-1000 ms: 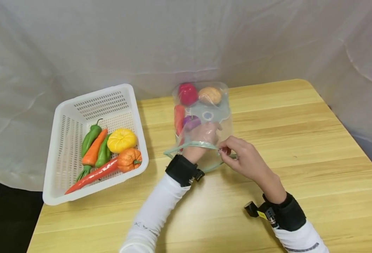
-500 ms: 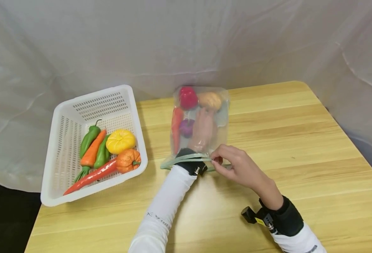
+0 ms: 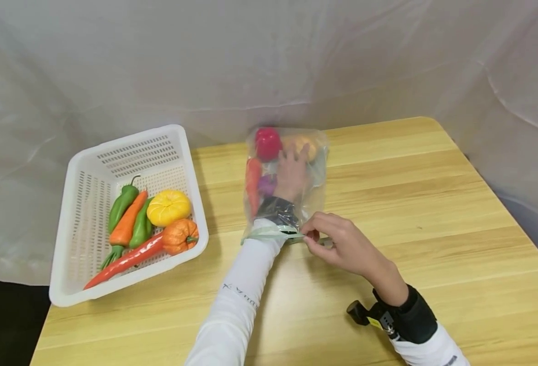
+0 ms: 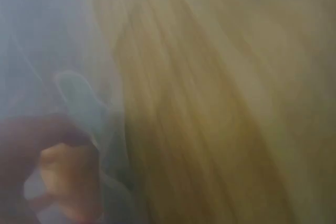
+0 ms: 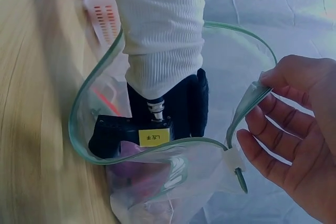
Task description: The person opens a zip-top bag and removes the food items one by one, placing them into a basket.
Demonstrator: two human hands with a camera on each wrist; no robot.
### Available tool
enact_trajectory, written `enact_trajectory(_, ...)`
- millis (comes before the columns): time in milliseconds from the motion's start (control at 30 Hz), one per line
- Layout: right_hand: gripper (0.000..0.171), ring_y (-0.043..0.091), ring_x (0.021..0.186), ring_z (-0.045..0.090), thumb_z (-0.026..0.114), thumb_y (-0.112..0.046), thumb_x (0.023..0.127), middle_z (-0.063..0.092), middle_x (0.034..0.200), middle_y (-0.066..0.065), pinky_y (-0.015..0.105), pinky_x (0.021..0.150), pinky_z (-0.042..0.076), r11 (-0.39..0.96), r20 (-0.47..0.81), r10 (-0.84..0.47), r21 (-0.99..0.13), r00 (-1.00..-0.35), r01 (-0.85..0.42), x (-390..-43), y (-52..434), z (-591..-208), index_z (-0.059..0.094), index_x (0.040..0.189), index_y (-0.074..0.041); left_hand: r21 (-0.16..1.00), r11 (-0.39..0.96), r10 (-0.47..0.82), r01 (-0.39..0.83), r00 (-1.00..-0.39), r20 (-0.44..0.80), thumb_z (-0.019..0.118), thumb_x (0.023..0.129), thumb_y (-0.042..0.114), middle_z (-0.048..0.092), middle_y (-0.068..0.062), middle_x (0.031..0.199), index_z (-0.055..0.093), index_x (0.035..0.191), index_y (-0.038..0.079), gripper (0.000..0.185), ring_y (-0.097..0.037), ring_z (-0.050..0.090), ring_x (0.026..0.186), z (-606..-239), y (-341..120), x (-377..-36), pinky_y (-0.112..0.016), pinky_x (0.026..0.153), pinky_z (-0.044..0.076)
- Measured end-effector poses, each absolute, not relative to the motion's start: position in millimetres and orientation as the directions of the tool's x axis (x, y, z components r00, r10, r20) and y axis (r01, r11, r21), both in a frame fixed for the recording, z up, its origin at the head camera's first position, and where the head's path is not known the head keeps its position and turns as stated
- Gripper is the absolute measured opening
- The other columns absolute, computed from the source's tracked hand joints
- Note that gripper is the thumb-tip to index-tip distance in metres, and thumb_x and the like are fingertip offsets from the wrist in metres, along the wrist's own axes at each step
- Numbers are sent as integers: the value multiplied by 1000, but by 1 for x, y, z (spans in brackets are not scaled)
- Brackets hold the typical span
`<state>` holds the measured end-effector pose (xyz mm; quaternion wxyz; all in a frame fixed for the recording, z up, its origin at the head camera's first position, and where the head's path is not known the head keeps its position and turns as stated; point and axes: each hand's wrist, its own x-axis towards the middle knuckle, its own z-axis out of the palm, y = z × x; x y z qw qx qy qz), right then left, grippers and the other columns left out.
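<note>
We've got a clear bag with green zip edging, a red pepper, a purple vegetable and a red-orange tapered piece. We see a white basket, slot-and-dot grid; a yellow pumpkin, an orange pumpkin, green peppers, a red chili, an orange carrot. White sleeves, dark lettering; black cuffs; yellow tabletop, brown-streaked grain.

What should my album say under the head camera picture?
Left hand inside a clear bag, right hand pinching it, white basket of vegetables to the left.
</note>
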<state>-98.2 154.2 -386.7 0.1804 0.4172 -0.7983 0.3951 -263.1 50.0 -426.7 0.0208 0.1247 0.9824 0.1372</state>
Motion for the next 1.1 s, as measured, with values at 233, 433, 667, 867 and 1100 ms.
enact_trajectory(233, 7, 6, 70, 53, 54, -5, 86, 60, 77, -2, 17, 61, 47, 331, 619, -525, -483, -584, -811, -100, 155, -387, 62, 87, -5, 239, 943, 226, 233, -973, 54, 71, 77, 32, 26, -15, 147, 31, 143, 27, 77, -36, 34, 131, -430, 51, -276, -41, 96, 47)
enact_trajectory(433, 8, 6, 70, 53, 54, -5, 86, 59, 78, -2, 15, 63, 46, 336, 615, -526, -484, -587, -808, -100, 155, -387, 62, 88, -6, 259, 935, 237, 240, -971, 46, 68, 79, 30, 35, -9, 141, 38, 132, 15, 63, -29, 38, 129, -429, 56, -276, -37, 108, 35)
enact_trajectory(667, 7, 6, 70, 53, 56, -4, 84, 59, 77, -2, 15, 62, 47, 339, 608, -525, -492, -596, -802, -99, 155, -388, 62, 87, -6, 220, 940, 259, 259, -965, 28, 67, 77, 47, 40, -18, 139, 28, 145, 27, 81, -28, 41, 124, -430, 55, -273, -36, 97, 46)
enact_trajectory(867, 15, 6, 67, 54, 61, 2, 74, 61, 75, -3, 15, 61, 47, 425, 620, -480, -454, -621, -783, -101, 154, -389, 63, 85, -8, 408, 872, 333, 270, -939, -90, 50, 91, 30, 39, -13, 142, 41, 135, 24, 45, -29, 53, 112, -422, 60, -254, -42, 89, 50)
enact_trajectory(1100, 14, 6, 63, 54, 62, 2, 69, 61, 70, -3, 14, 57, 45, 572, 637, -375, -413, -674, -709, -102, 157, -389, 62, 79, -9, 90, 905, 425, 417, -899, -106, 61, 80, 34, 61, 1, 92, 60, 104, 22, 27, -15, 58, 77, -428, 68, -235, -29, 66, 49)
